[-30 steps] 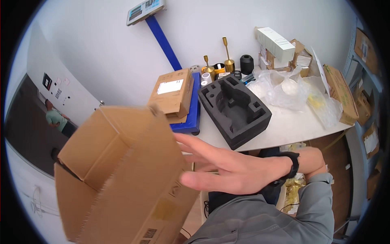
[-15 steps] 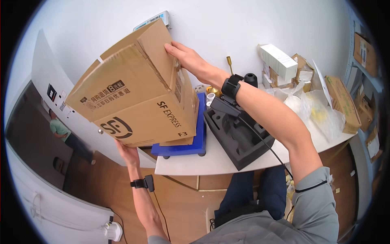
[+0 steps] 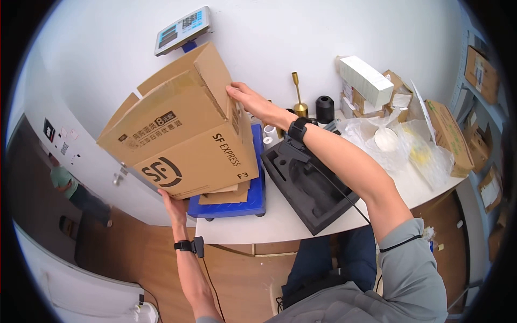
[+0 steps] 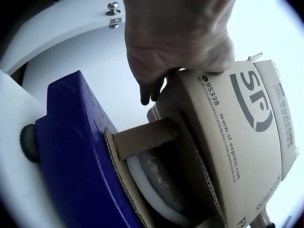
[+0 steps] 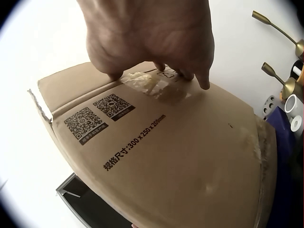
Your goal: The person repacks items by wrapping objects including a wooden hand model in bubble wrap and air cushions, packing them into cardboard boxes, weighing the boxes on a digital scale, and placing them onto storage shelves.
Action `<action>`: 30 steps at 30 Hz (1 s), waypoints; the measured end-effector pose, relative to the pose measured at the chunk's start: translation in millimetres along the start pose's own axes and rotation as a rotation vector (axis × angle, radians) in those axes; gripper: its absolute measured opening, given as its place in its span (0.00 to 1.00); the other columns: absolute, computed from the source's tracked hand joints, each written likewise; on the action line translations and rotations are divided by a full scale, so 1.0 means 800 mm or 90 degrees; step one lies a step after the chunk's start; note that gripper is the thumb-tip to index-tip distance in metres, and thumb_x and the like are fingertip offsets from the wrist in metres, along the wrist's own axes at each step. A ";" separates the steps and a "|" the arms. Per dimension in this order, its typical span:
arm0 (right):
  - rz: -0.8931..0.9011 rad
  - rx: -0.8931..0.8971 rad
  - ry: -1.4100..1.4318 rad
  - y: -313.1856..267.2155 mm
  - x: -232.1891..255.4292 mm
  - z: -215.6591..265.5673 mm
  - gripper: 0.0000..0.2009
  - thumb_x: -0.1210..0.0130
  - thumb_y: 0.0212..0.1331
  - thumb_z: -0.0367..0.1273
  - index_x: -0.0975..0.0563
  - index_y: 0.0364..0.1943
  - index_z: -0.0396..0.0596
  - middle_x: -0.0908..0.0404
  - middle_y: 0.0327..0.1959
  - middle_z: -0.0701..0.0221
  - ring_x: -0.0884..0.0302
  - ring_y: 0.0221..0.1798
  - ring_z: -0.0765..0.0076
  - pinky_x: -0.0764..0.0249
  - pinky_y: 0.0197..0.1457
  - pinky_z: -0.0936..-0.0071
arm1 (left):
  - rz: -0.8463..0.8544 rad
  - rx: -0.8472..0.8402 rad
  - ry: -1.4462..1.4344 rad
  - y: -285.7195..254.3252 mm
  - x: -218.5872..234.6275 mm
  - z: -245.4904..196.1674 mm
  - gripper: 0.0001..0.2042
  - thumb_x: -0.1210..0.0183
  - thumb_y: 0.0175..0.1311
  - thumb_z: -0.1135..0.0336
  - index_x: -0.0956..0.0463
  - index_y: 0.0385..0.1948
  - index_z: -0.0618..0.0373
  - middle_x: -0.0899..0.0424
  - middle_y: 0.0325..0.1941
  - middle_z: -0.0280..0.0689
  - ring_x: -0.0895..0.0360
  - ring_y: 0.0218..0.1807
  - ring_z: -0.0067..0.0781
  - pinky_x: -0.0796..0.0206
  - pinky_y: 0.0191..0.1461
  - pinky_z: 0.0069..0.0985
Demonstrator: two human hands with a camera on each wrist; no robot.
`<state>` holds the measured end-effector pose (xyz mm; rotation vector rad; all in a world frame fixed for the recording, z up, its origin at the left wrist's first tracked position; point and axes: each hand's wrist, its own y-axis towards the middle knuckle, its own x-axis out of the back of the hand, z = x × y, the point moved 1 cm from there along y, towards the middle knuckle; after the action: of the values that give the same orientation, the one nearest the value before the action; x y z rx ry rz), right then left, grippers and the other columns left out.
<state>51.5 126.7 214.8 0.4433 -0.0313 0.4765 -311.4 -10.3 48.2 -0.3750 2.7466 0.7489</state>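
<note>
A large cardboard box [image 3: 188, 153] printed "SF Express" is tilted over the blue platform scale [image 3: 259, 202], its upper flaps raised. My left hand [image 3: 174, 209] grips its lower left edge, fingers going behind the cardboard in the left wrist view. High on the right side panel, my right hand [image 3: 258, 104] presses with extended fingers, by a strip of clear tape [image 5: 137, 80]. Below the box, a cardboard flap [image 4: 145, 137] and a white curved piece [image 4: 147, 185] beside clear plastic show in the left wrist view. The smaller carton on the scale is mostly hidden.
A black foam insert [image 3: 309, 188] lies on the white table [image 3: 231, 230]. Behind it stand brass candlesticks [image 3: 298, 97] and a black cylinder [image 3: 325, 110]. Plastic bags [image 3: 385, 140] and stacked boxes [image 3: 366, 81] fill the right. A person [image 3: 75, 185] stands beyond the doorway.
The large box has gone from low at the left to over the scale, turning its printed side toward me. My right hand, off the panel earlier, now presses on it. Lately the box sank slightly.
</note>
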 end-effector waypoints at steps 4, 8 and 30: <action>-0.036 -0.029 -0.150 -0.029 0.013 0.000 0.43 0.61 0.74 0.59 0.48 0.77 0.37 0.38 0.76 0.46 0.41 0.78 0.46 0.38 0.76 0.57 | -0.012 0.019 0.047 0.003 0.017 0.001 0.35 0.63 0.81 0.39 0.47 0.77 0.57 0.40 0.80 0.42 0.44 0.80 0.39 0.51 0.80 0.43; 0.053 -0.043 -0.381 -0.137 0.064 0.037 0.35 0.54 0.74 0.56 0.36 0.73 0.42 0.30 0.72 0.52 0.29 0.71 0.50 0.33 0.72 0.60 | -0.180 -0.159 0.203 -0.039 0.018 -0.034 0.35 0.60 0.80 0.43 0.50 0.77 0.62 0.41 0.79 0.54 0.42 0.79 0.52 0.49 0.80 0.49; -0.099 0.014 -0.608 -0.356 0.091 0.077 0.33 0.41 0.61 0.27 0.34 0.73 0.53 0.17 0.24 0.59 0.17 0.27 0.47 0.25 0.30 0.55 | 0.322 -0.167 0.610 -0.276 -0.336 0.015 0.20 0.23 0.52 0.59 0.21 0.38 0.63 0.45 0.79 0.62 0.49 0.79 0.73 0.47 0.76 0.54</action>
<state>249.4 -94.0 164.6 0.6566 -0.9065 0.0768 10.5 -140.7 24.8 -0.0700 3.7190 1.3387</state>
